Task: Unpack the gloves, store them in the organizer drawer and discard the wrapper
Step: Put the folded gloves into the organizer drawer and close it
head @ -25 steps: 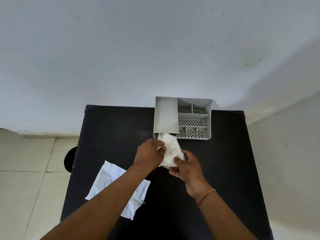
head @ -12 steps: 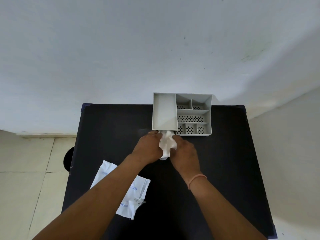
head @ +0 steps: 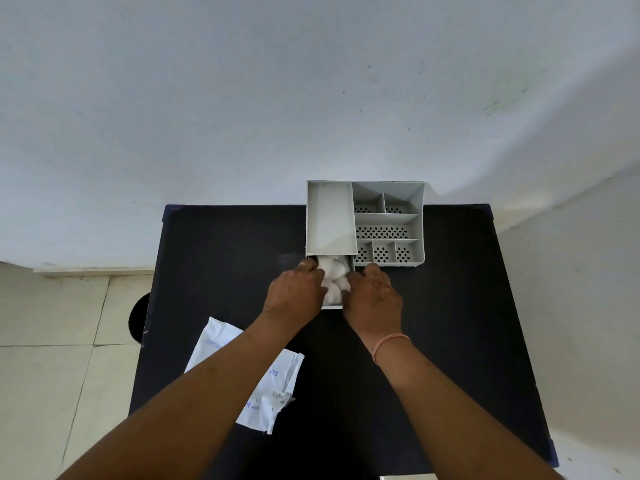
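A grey organizer [head: 388, 216] stands at the far edge of the black table [head: 450, 323]. Its drawer [head: 331, 307] is pulled out toward me under the long left compartment. The white crumpled gloves [head: 334, 278] lie inside the drawer. My left hand [head: 298, 292] presses on them from the left and my right hand [head: 375, 296] from the right, fingers bent down onto them. The torn white wrapper [head: 273, 379] with blue print lies on the table at the near left, partly hidden by my left forearm.
The organizer's right side has several small perforated compartments [head: 382, 252]. A white wall rises behind the table. A tiled floor [head: 52, 341] lies to the left, with a dark round object [head: 138, 317] beside the table's left edge.
Both hands moved away from me with the gloves, from above the table to the open drawer. The gloves now sit inside the drawer, where earlier they were held up between the hands.
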The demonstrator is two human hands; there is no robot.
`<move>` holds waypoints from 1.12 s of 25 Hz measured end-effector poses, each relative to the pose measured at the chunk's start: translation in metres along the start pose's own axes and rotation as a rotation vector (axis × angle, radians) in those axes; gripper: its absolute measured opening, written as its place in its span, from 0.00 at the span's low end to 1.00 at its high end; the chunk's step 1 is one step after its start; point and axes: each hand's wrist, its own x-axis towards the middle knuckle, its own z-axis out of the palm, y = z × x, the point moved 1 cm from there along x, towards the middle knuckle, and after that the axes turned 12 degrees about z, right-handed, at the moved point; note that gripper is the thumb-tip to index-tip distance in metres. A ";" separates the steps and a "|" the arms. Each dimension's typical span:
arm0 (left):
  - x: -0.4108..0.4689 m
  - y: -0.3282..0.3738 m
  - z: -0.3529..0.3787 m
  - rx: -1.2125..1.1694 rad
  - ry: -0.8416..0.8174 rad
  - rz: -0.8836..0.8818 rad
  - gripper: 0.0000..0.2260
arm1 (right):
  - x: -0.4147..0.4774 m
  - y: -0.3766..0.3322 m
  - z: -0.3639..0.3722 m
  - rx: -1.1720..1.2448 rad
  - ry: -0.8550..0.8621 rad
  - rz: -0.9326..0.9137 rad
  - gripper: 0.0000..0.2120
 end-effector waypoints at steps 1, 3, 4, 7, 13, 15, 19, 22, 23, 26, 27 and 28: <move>-0.004 -0.001 -0.001 0.005 0.038 0.016 0.12 | -0.002 0.001 -0.004 0.036 0.039 0.006 0.10; -0.015 -0.003 -0.005 0.058 0.104 0.086 0.13 | -0.009 0.003 -0.011 0.049 0.150 -0.065 0.11; -0.020 -0.003 -0.006 0.090 0.106 0.137 0.15 | -0.013 0.004 -0.012 0.023 0.167 -0.153 0.12; -0.030 -0.001 -0.004 0.183 -0.040 0.277 0.23 | -0.022 0.003 -0.005 -0.135 -0.090 -0.379 0.27; -0.026 0.000 0.007 0.271 -0.164 0.283 0.18 | -0.015 -0.009 -0.010 -0.254 -0.214 -0.343 0.30; -0.028 0.001 0.005 0.272 -0.119 0.252 0.17 | -0.016 -0.013 -0.015 -0.152 -0.097 -0.329 0.26; -0.029 0.001 0.009 0.286 -0.080 0.251 0.12 | -0.012 -0.019 -0.010 -0.044 0.090 -0.413 0.30; -0.030 -0.002 0.015 0.279 -0.073 0.274 0.07 | -0.006 -0.021 -0.002 -0.130 0.022 -0.523 0.32; -0.030 -0.003 0.017 0.279 -0.075 0.276 0.07 | -0.004 -0.019 0.000 -0.180 -0.041 -0.495 0.32; -0.031 -0.004 0.024 0.265 -0.055 0.285 0.08 | 0.002 -0.012 0.002 -0.249 -0.195 -0.370 0.35; -0.031 -0.004 0.024 0.257 -0.039 0.284 0.08 | 0.001 -0.011 0.001 -0.220 -0.213 -0.359 0.35; -0.031 -0.004 0.024 0.251 -0.026 0.277 0.09 | -0.001 -0.011 -0.001 -0.174 -0.197 -0.354 0.34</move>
